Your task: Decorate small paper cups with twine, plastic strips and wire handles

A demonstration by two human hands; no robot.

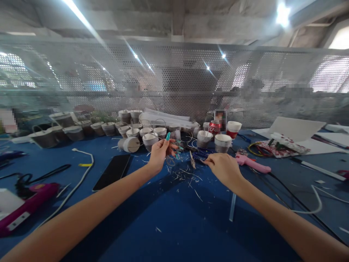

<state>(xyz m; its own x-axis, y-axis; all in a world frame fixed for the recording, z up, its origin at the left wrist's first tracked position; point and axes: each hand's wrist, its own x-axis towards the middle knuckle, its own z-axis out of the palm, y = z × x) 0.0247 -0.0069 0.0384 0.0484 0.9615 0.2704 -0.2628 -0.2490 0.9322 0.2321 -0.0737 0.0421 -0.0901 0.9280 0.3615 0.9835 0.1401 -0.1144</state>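
Note:
My left hand (161, 153) is raised over the middle of the blue table, thumb up and fingers apart, with long turquoise nails; I make out nothing held in it. A thin pale loop (171, 161) shows just under its fingers. My right hand (225, 168) is closed, palm down, its fingertips at the near end of a blue-handled tool (201, 153), whose kind I cannot make out. Between the hands lies a small brownish piece (192, 160) among thin pale scraps (185, 176). Small grey-and-white buckets (150, 141) with thin handles stand behind my left hand.
A black phone (112, 172) and a white cable (91, 160) lie at left, near a magenta tool (29, 203). To the right are a pink glue gun (253, 163) with its cord and a clear stick (232, 207). Behind stand a red can (214, 127) and paper cups (233, 128).

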